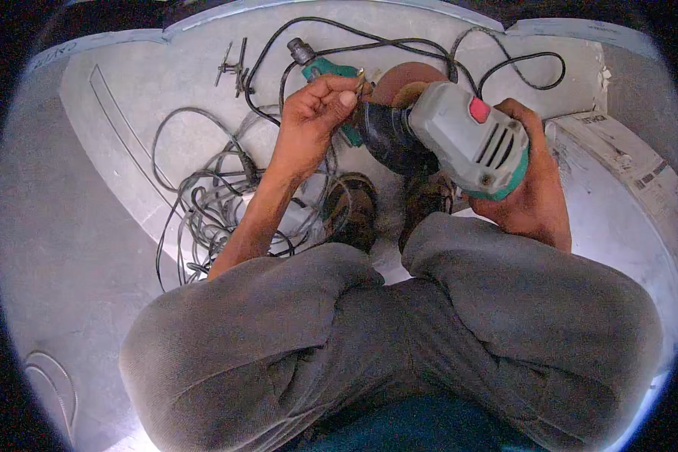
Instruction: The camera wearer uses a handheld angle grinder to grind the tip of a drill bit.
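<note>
An angle grinder [467,135] with a grey and green body and a red button rests in my right hand [535,188], whose fingers wrap round it from the right. Its reddish-brown disc [410,75] faces away from me, beside a black guard [392,143]. Close to the disc's left edge, my left hand [316,113] pinches a thin metal drill bit [361,74] between thumb and fingers. Whether the bit touches the disc I cannot tell. Behind my left hand lies a green power drill [328,66] with a metal chuck, partly hidden.
Tangled dark cables [211,203] lie left of my left forearm, and another black cord [422,45] loops along the far side. A T-shaped metal tool [239,69] lies at the far left. On the right stands a printed cardboard box [618,151]. My shoes [350,211] are below the grinder.
</note>
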Demonstrator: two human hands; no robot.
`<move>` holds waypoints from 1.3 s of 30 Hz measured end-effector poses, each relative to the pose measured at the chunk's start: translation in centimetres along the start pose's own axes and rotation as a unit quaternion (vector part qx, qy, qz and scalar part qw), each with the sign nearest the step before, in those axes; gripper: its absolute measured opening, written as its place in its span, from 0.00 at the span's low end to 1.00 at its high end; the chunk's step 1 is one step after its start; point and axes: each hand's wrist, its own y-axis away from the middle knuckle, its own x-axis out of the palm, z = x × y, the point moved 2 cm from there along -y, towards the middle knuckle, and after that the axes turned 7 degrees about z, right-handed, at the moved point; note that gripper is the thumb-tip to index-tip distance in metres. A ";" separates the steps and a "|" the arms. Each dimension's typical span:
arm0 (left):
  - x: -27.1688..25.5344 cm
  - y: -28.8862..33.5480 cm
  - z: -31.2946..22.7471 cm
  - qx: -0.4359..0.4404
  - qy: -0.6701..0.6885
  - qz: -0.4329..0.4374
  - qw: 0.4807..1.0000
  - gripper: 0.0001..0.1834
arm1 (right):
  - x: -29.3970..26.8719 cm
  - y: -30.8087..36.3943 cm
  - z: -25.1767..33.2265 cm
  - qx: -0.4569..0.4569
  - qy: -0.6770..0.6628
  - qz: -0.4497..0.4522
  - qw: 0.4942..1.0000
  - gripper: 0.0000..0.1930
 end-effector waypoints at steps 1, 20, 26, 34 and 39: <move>0.1 0.0 0.0 -0.001 -0.003 -0.008 1.000 0.12 | 0.2 0.0 -0.4 -0.003 -0.017 0.000 1.000 0.42; 0.3 0.3 -0.8 -0.007 -0.109 0.001 0.994 0.10 | 0.2 -0.1 -0.4 0.018 -0.030 0.013 0.999 0.45; 0.5 0.3 -0.6 0.010 -0.095 -0.007 0.995 0.10 | -0.2 0.0 0.0 -0.009 0.011 -0.001 1.000 0.43; 0.5 0.4 -0.8 0.022 -0.107 0.006 0.994 0.10 | 0.4 0.0 -0.4 -0.020 -0.029 -0.008 0.999 0.43; 0.7 0.4 -1.0 0.006 -0.117 0.001 0.993 0.09 | 0.2 -0.2 -0.1 -0.007 -0.006 -0.005 1.000 0.44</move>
